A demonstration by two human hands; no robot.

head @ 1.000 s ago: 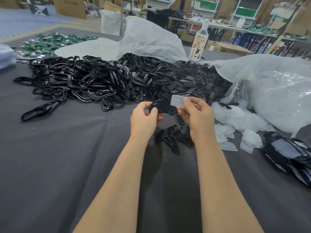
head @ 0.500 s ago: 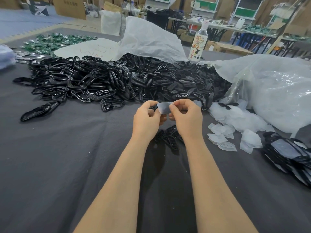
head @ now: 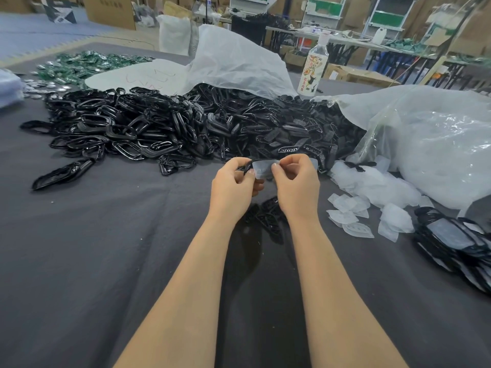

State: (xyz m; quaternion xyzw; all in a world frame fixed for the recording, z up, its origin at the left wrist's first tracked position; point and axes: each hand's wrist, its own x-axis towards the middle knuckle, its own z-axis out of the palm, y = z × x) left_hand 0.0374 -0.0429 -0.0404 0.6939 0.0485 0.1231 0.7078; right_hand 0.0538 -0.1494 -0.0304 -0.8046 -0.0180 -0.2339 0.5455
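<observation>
The translucent insert [head: 263,169] is held above the grey table [head: 79,261], just near of the pile of black frames [head: 159,128]. The right hand [head: 297,185] pinches its right end between thumb and forefinger. The fingers [head: 248,173] of the left hand [head: 232,188] pinch a black frame piece [head: 245,163] against its left end. The step looks like seating the insert into the frame. It would go best by lining up one edge first, keeping the insert flat, and pressing round the rim with the thumbs. Thin plastic forced in crooked would likely crease or spring out.
</observation>
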